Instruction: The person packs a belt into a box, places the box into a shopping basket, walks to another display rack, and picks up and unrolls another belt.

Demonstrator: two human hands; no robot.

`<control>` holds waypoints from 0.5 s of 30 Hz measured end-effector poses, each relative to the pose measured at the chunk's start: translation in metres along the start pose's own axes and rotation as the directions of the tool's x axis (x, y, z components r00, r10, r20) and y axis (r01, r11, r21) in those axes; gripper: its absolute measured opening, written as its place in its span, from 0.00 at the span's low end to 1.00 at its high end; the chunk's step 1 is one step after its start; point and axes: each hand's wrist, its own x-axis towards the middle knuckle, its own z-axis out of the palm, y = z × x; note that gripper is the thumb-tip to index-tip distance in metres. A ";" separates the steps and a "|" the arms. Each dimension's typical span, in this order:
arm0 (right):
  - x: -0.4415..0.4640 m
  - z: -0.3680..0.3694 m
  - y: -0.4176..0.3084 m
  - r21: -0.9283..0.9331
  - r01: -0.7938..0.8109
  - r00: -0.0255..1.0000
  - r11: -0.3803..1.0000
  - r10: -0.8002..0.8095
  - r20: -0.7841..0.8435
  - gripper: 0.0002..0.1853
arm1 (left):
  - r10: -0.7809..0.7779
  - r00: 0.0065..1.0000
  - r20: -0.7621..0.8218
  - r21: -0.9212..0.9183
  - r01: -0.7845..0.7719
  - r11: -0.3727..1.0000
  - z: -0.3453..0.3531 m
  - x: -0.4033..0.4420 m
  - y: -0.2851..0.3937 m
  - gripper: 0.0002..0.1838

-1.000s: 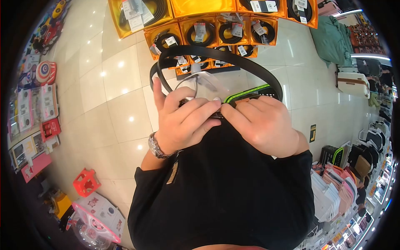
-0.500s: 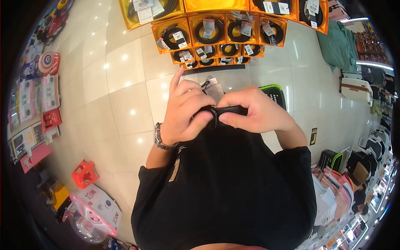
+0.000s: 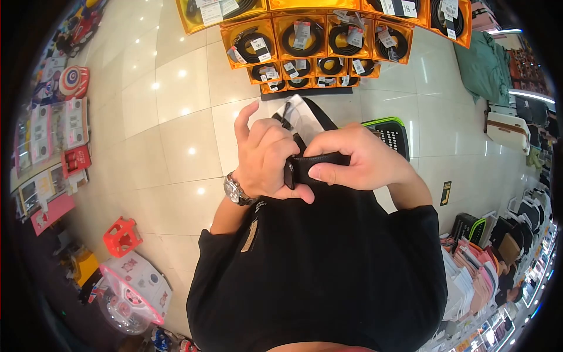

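A black leather belt (image 3: 303, 170) is held up in front of my chest, between both hands. My left hand (image 3: 264, 152), with a metal watch at the wrist, has its fingers curled round the belt's buckle end (image 3: 289, 172); its index finger points up and its thumb sticks out below. Pinched between thumb and fingers of my right hand (image 3: 355, 157) is the strap close beside it. A white paper tag (image 3: 306, 119) hangs beyond my knuckles, next to a dark loop of the belt. The palm side of my left hand hides part of the buckle.
Ahead stands an orange tiered rack (image 3: 267, 29) with coiled, tagged belts in its compartments. A black basket with a green rim (image 3: 390, 134) is on the tiled floor at right. A red stool (image 3: 122, 236) and boxed toys are at left; folded clothes (image 3: 475, 270) lie at right.
My left thumb has come off the belt and stretched out, and the left hand has turned slightly. More of the strap and the white tag now shows. The view has shifted a little.
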 end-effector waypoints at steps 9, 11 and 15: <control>-0.008 0.003 0.006 -0.042 0.034 0.992 0.999 -0.039 -0.117 0.06 | -0.033 0.996 0.084 -0.190 0.048 0.981 0.000 0.007 -0.003 0.35; -0.009 0.003 0.006 -0.081 0.062 0.990 0.995 -0.071 -0.123 0.06 | -0.081 0.983 0.163 -0.343 0.133 0.930 -0.005 0.009 -0.003 0.19; -0.016 0.002 0.004 -0.132 0.041 0.999 0.990 -0.044 -0.024 0.07 | -0.072 0.936 0.344 -0.547 0.262 0.795 -0.017 0.011 -0.006 0.09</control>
